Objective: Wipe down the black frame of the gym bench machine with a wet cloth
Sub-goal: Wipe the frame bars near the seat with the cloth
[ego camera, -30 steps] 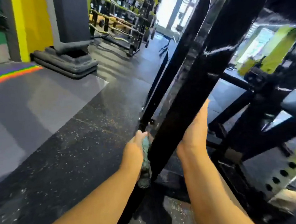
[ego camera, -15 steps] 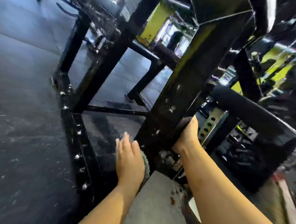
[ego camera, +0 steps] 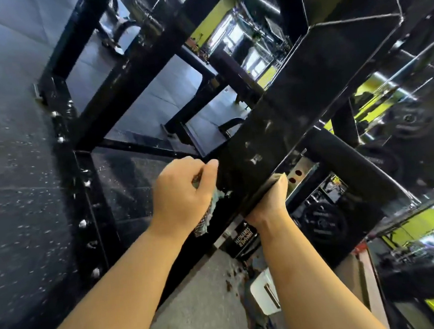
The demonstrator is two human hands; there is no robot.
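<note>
Black-painted square steel frame beam (ego camera: 268, 145) of the bench machine slants through the head view. The left hand (ego camera: 182, 195) grips a crumpled pale-green wet cloth (ego camera: 211, 211), pressing it on the beam's left face to wipe, while the right hand (ego camera: 270, 204) clasps the beam's underside, likely steadying.

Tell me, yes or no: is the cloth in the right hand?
No, the left hand grips the cloth against the black frame beam; the right hand holds the beam bare.
</note>
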